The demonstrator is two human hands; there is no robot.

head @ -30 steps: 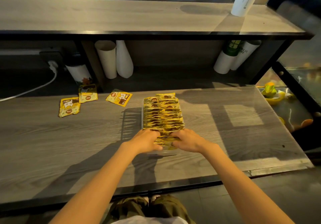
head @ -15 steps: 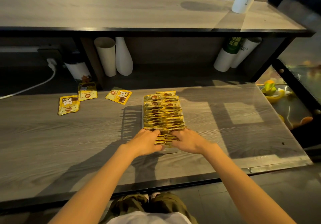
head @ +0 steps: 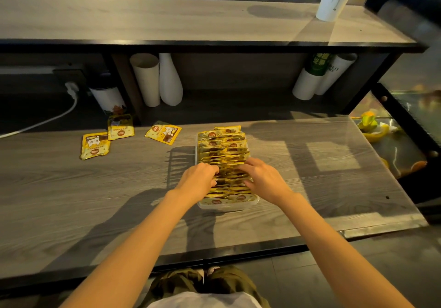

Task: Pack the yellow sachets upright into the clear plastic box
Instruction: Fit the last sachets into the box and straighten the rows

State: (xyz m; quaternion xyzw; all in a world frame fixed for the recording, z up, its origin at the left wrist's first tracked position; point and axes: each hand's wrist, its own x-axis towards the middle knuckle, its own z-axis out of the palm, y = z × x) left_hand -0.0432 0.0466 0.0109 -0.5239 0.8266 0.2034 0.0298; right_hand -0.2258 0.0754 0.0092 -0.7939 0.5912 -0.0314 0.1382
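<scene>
A clear plastic box sits on the grey wooden counter, filled with a long row of upright yellow sachets. Both my hands are over the middle of that row. My left hand comes in from the box's left side, its curled fingers dug in among the sachets. From the right side, my right hand brackets a bunch of sachet tops between thumb and fingers. Three loose sachets lie flat at the back left: one, a second and a third.
A raised upper shelf overhangs the back of the counter. Under it stand paper cup stacks, a white vase and more cups. A white cable runs at left. A glass case with fruit borders the right edge.
Both hands have moved away from me, from the near end of the row to its middle. The nearest sachets now show, standing in the box.
</scene>
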